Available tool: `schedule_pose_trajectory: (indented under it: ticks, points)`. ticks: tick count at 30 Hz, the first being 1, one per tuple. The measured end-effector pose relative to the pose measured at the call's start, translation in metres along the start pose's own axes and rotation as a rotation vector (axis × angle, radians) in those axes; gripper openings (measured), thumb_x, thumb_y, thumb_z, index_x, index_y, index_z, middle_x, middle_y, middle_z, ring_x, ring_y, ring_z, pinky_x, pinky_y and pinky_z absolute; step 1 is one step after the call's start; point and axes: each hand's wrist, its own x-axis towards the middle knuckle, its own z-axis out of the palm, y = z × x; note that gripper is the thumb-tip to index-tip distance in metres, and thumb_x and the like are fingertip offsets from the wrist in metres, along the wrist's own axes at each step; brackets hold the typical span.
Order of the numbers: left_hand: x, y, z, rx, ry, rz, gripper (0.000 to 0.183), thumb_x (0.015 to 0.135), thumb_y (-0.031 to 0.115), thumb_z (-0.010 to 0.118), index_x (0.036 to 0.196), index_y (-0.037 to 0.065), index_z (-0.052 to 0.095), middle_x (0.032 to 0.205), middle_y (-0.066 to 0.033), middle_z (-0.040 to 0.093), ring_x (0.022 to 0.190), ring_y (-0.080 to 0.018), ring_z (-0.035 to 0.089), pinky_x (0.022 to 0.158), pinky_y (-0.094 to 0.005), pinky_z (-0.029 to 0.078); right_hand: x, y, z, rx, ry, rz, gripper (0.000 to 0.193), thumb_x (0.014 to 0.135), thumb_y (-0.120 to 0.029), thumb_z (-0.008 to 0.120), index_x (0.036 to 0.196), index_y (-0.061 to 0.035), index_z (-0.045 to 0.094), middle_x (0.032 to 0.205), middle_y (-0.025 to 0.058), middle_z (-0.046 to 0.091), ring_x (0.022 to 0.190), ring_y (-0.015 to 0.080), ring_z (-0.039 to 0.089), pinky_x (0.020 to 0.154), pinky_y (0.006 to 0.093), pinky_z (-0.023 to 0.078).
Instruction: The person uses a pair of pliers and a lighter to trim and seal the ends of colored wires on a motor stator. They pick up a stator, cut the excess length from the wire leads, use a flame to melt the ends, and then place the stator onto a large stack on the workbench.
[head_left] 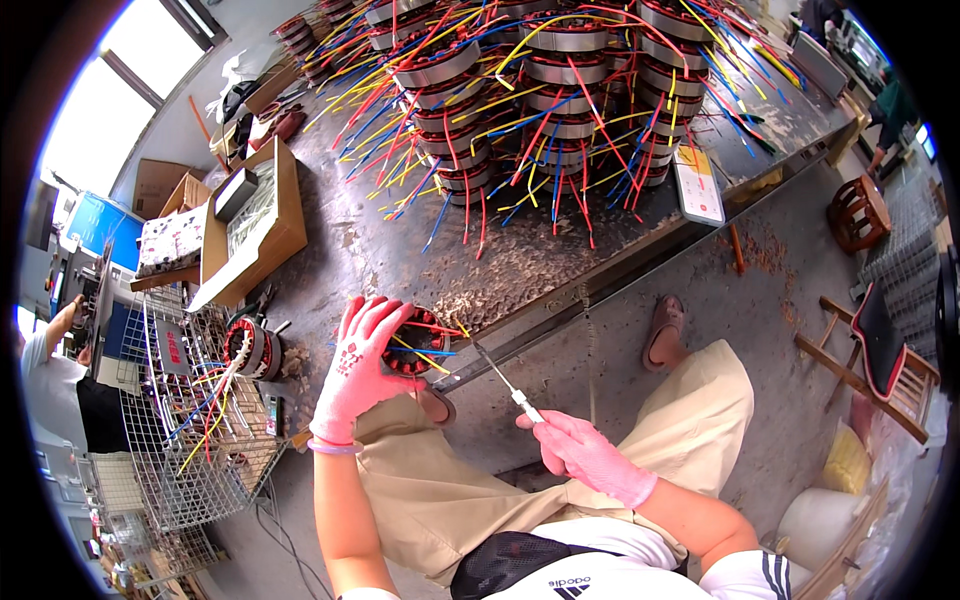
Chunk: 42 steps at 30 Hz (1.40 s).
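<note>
The left hand (358,368), in a pink glove, is clasped over a round motor stator (415,343) with copper windings and red, yellow and blue leads, pressing it against the near edge of the desk (520,262); the fingers curl over the stator's left side and top, so the stator sits right at the desk's front lip, just above the person's knee. The right hand (585,452), also gloved in pink, is clenched around the white handle of a thin pointed tool (497,374), whose metal shaft slants up and to the left until its tip reaches the stator's right side, near a yellow lead. Farther back on the desk stands a large pile of stacked stators (545,90), their coloured wires spilling outward in all directions (red, yellow and blue, much like the one in hand). A flat white card (698,185) lies at the desk's right edge beside the pile, and an open cardboard box (262,215) rests on the left end. To the left of the person, a wire basket (190,425) holds another stator (252,347) with trailing leads. A small wooden stool (858,212) stands on the floor at the right, well apart from the hands, and another person's arm shows at the far left edge.
</note>
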Motion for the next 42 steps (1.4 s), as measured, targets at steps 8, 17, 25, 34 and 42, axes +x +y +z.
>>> schedule_pose_trajectory:
  ticks: [8, 17, 25, 34, 42]
  points:
    - [-0.001, -0.002, 0.003, -0.018, 0.033, 0.013, 0.096, 0.045, 0.026, 0.090, 0.132, 0.008, 0.053, 0.135, -0.0138, 0.053, 0.133, -0.0346, 0.043, 0.119, -0.0518, 0.023, 0.004, 0.003, 0.001, -0.004, 0.004, -0.012, 0.035, 0.105, -0.026, 0.042, 0.129, -0.0036, 0.054, 0.063, -0.0032, 0.045, 0.053, 0.0035, 0.033, 0.049, 0.0206, 0.027]
    - [-0.002, -0.007, 0.005, -0.046, 0.061, 0.026, 0.095, 0.044, 0.027, 0.091, 0.128, 0.007, 0.052, 0.132, -0.0123, 0.055, 0.131, -0.0323, 0.046, 0.118, -0.0516, 0.023, 0.002, -0.003, 0.006, -0.048, 0.019, -0.019, 0.035, 0.105, -0.025, 0.042, 0.130, -0.0034, 0.054, 0.064, -0.0037, 0.044, 0.054, 0.0037, 0.034, 0.049, 0.0203, 0.028]
    - [-0.001, -0.007, 0.006, -0.064, 0.084, 0.034, 0.084, 0.043, 0.025, 0.092, 0.117, 0.006, 0.055, 0.129, -0.0125, 0.058, 0.128, -0.0331, 0.049, 0.117, -0.0518, 0.025, 0.003, 0.000, 0.004, -0.035, 0.017, -0.036, 0.035, 0.105, -0.024, 0.043, 0.131, -0.0033, 0.054, 0.062, -0.0042, 0.042, 0.056, 0.0045, 0.037, 0.051, 0.0220, 0.030]
    - [0.001, -0.004, 0.005, -0.036, 0.058, 0.024, 0.078, 0.044, 0.024, 0.091, 0.111, 0.007, 0.057, 0.132, -0.0138, 0.055, 0.129, -0.0358, 0.046, 0.117, -0.0526, 0.026, 0.006, 0.003, 0.003, -0.070, 0.016, -0.043, 0.034, 0.105, -0.023, 0.043, 0.130, -0.0031, 0.054, 0.066, -0.0052, 0.043, 0.056, 0.0040, 0.036, 0.050, 0.0210, 0.028]
    - [-0.002, -0.001, 0.003, -0.028, 0.041, -0.015, 0.074, 0.045, 0.020, 0.090, 0.111, 0.008, 0.059, 0.134, -0.0118, 0.055, 0.130, -0.0384, 0.044, 0.116, -0.0496, 0.028, 0.004, -0.005, 0.004, -0.079, 0.025, 0.009, 0.035, 0.105, -0.021, 0.043, 0.132, -0.0025, 0.053, 0.066, -0.0050, 0.043, 0.057, 0.0038, 0.037, 0.050, 0.0213, 0.028]
